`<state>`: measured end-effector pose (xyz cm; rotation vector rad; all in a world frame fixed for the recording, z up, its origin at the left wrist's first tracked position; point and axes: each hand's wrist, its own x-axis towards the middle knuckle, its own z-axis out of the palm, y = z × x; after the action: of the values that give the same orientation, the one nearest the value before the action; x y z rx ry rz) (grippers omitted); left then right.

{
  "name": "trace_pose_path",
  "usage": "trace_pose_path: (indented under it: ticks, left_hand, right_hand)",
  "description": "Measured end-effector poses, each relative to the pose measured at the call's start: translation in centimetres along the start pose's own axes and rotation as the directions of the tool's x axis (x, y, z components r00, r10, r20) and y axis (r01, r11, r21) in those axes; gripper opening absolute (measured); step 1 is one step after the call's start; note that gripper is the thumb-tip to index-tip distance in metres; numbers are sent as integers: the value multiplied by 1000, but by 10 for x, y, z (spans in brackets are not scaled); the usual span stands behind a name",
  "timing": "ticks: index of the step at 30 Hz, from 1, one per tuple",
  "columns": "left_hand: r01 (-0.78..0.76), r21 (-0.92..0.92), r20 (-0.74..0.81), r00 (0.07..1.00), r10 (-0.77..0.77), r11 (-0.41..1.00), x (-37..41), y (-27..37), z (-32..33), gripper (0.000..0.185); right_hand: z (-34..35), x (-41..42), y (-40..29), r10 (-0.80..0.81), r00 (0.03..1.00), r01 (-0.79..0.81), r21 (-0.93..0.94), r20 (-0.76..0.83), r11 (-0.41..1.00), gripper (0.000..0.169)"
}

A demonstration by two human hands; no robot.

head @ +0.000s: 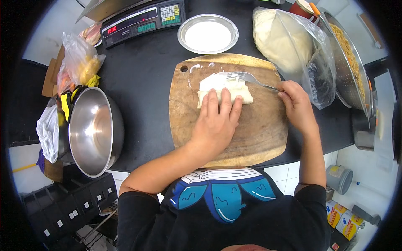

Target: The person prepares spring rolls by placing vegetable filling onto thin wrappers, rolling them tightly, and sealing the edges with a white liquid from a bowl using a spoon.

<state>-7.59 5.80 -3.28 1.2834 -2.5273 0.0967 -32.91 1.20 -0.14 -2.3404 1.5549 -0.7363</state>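
Observation:
A partly rolled sheet of pale dough wrapper (247, 96) lies on a wooden cutting board (260, 131). Its flat far end is coated with a white paste (213, 82). My left hand (216, 125) rests on the rolled near part, fingers spread and pressing down; the filling inside is hidden. In my right hand (294, 102) is the handle of a metal fork (254, 80), its tines touching the paste at the wrapper's far edge. Smears of the same white stuff mark the board near its hole. Beyond the board stands a round metal dish (234, 39) with white paste or liquid.
A digital scale (132, 25) stands at the back left, a steel bowl (94, 131) and plastic bags (80, 62) at the left. To the right are a clear bag of pale wrappers or dough (282, 40) and a perforated metal colander (342, 59) of noodle-like food.

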Motion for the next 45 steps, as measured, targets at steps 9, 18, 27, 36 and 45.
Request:
trace_pose_path:
  ticks: [9,18,27,36,45]
  left_hand:
    - [-10,16,-1,1000,10,1000,1,0,0,63]
    - [-5,3,-5,1000,5,1000,1,0,1,63]
    - [-12,12,3,1000,12,1000,1,-1,-1,63]
    - [-16,10,0,1000,16,1000,1,-1,-1,63]
    - [-15,20,-2,1000,15,1000,1,0,0,64]
  right_hand:
    - [-11,21,-2,-37,998,45,-216,44,975,24]
    - [-14,35,-1,34,997,-20,-209,63,978,22]
    - [1,50,-11,50,995,-32,-201,82,979,22]
    - [-4,55,-19,34,997,-25,-131,68,991,21]
    - [7,58,-29,-83,994,94,-160,75,983,22]
